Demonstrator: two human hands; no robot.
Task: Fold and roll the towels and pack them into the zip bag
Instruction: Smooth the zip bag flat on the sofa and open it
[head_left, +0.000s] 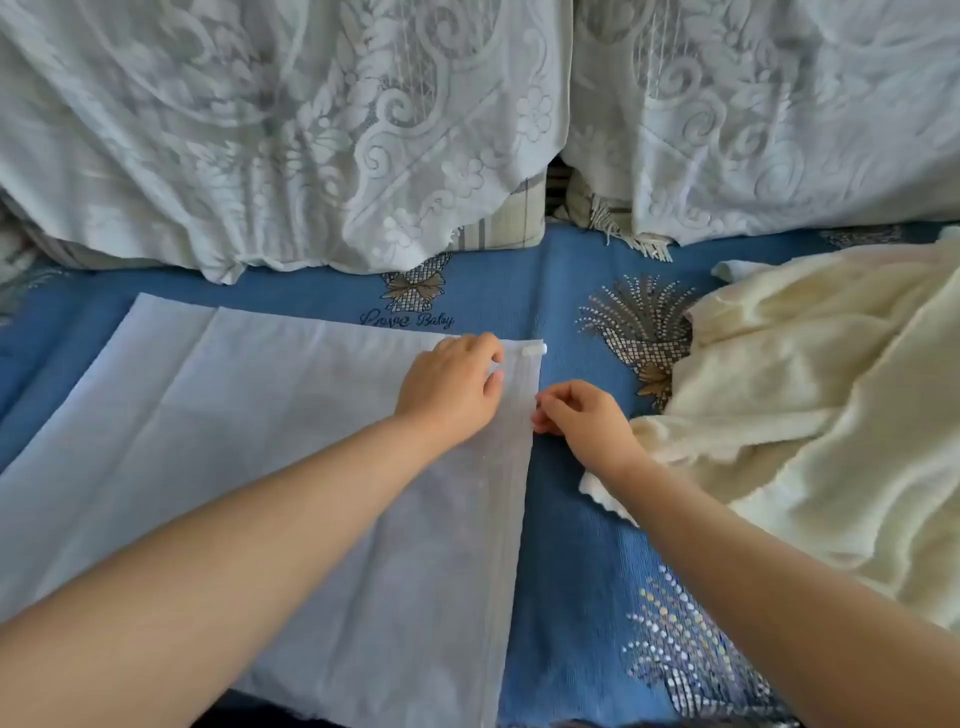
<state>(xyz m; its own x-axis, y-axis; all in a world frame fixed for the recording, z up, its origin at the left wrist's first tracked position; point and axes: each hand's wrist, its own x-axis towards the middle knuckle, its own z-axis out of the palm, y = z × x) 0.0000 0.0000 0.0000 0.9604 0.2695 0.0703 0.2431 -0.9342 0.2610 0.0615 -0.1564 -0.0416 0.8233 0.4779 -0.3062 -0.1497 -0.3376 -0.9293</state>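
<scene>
A large frosted white zip bag (249, 415) lies flat on the blue cover, its zip edge running down the right side with a white slider (534, 350) at the far end. My left hand (451, 391) rests on the bag close to the zip edge, fingers curled and pinching the top layer. My right hand (582, 415) pinches the bag's zip edge from the right side. A heap of cream towels (810, 415) lies unfolded to the right, one corner under my right forearm.
The blue patterned cover (566, 571) spreads across the surface. Cushions draped in white lace (322, 130) stand along the far edge. A strip of blue cover shows between the bag and the towels.
</scene>
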